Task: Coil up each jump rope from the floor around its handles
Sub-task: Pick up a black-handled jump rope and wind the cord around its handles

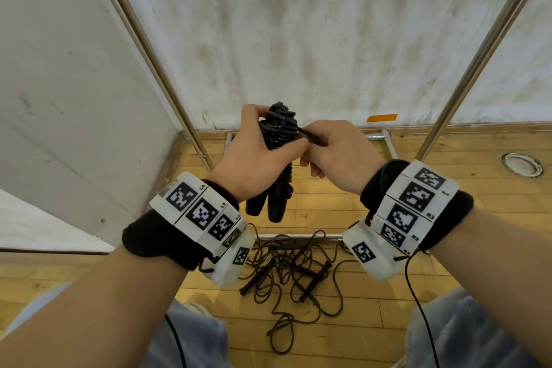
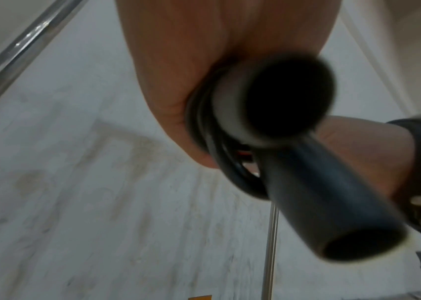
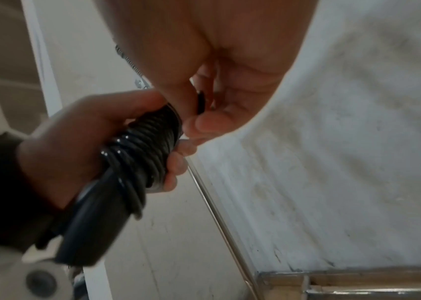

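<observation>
Forearms frame the work: left hand clenches the coiled jump rope and its paired handles at chest height; at its 3 o'clock, right hand pinches the loose end. Tuck it snugly under a wrap. Tangled ropes wait on the floor.

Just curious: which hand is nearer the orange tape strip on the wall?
Right. The right hand sits just below-left of the orange tape strip; the left hand is farther left.
</observation>
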